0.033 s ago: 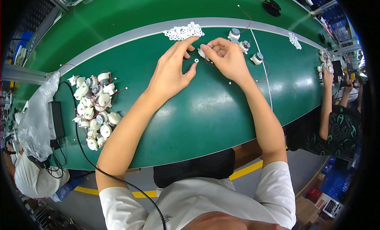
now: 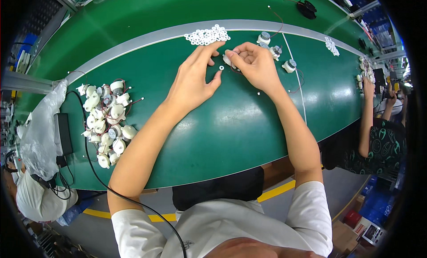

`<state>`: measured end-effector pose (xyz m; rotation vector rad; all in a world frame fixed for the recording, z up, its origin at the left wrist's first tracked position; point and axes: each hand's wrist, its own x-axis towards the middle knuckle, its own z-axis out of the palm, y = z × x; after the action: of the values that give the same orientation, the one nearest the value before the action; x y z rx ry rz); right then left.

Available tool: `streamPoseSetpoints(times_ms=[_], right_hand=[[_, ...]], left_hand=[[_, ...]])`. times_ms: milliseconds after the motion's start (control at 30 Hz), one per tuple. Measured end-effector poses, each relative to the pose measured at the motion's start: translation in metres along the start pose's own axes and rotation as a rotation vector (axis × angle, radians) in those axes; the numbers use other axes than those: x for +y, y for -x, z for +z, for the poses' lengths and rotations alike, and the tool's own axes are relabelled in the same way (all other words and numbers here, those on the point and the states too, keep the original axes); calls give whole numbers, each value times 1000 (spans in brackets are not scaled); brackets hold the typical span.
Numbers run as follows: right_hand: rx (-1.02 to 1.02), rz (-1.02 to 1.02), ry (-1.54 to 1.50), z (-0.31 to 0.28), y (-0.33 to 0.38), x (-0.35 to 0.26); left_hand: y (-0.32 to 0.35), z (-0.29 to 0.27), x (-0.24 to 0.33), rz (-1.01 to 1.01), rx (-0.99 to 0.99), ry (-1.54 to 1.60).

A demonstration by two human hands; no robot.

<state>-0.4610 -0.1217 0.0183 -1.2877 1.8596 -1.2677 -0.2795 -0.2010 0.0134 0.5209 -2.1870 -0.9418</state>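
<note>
My right hand (image 2: 258, 68) is closed in a pinch around a small white motor-like part (image 2: 226, 60), mostly hidden by the thumb and fingers; a thin dark wire trails beneath it. Across from it, my left hand (image 2: 192, 76) has its thumb and fingers apart, with nothing gripped between them. A single small white ring (image 2: 221, 68) is at the tip of the left thumb; whether it touches the thumb I cannot tell. Just beyond the left fingertips lies a heap of white rings (image 2: 207, 36). Several white and silver motor-like parts (image 2: 289, 66) with thin wires stand right of my right hand.
A large pile of wired white motor-like parts (image 2: 118, 112) covers the green table's left side. A black cable (image 2: 91, 162) runs past my left arm. A plastic bag (image 2: 39, 138) and black box (image 2: 64, 133) sit far left. A co-worker's arm (image 2: 366, 120) reaches in at right.
</note>
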Motion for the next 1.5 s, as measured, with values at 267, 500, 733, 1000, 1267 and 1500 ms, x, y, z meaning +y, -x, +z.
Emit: streamPoseSetpoints(times_ms=[267,500,733,1000,1267,1500], right_hand=[[-117,-43,-25,3,-2,7],[-122,-170,144,0,3,-2],[-88,-272,198,1,5,-5],[6,-502,345,16,15,-6],[-89,-487,452,11,13,-17],[-124,-426,377,4,12,-18]], left_hand=[[1,-3,-3,47,-27,21],[2,-2,-4,81,-67,39],[3,-3,-7,136,-64,-122],[2,-3,-8,367,-17,-533],[8,6,-5,349,50,-651],[12,-10,3,259,-34,-615]])
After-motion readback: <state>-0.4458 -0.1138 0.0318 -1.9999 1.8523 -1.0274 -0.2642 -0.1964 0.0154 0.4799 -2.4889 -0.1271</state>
